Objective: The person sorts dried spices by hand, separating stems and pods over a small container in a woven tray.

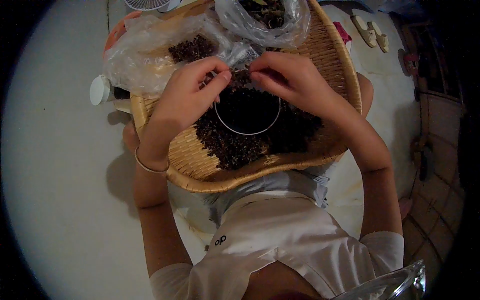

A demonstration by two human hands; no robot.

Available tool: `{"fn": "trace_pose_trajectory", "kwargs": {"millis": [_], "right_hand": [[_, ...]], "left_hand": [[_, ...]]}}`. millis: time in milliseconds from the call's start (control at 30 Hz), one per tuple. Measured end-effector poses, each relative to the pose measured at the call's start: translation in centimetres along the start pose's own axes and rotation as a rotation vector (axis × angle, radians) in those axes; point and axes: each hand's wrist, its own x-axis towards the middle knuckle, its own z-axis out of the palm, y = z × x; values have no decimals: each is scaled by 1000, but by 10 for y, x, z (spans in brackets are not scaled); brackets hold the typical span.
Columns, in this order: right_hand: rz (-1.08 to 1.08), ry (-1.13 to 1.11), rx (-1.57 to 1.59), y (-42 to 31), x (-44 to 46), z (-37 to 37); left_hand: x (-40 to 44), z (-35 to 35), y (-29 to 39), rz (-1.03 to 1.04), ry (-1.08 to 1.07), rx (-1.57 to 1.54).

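Note:
A woven basket tray (200,180) rests across my lap, with dark crumbly clusters (235,150) heaped on it. In the middle stands a round bowl with a thin pale rim (248,133), dark inside. Above its far edge, my left hand (195,90) and my right hand (290,80) pinch a small dark sprig (241,77) between them, thumbs against fingertips. The two hands are a short gap apart. Behind my left hand, an open clear plastic bag (145,55) holds more dark clusters (192,49).
Another clear bag (295,25) with dark leafy matter lies at the tray's far side. A white-lidded jar (100,90) stands left of the tray. An orange rim, part of a fan (145,4), pale slippers (370,32) and a shiny clear object (395,285) also show.

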Motion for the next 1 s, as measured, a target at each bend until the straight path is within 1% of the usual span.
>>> {"fn": "trace_pose_trajectory", "kwargs": {"millis": [167,267,333,433,633,867,933,1000], "right_hand": [[-24,-15,-1,-2,1,-3],[19,-15,51,-5,0,-3],[128,-69,86,-10,0,-6],[63,-31,43,-6,1,-3],[67,-60,42,-7,1,-7],[53,-76,43,-5,1,-6],[-21,-39,23,-4,2,-5],[-7,-23,43,-5,1,-2]], "left_hand": [[0,0,0,6,6,-12],[0,1,0,4,13,-13],[0,2,-2,21,1,1],[0,3,1,55,58,32],[2,4,-2,22,33,-1],[-1,2,-1,44,37,-34],[-1,1,1,32,31,-9],[-2,2,0,18,36,-4]]}}
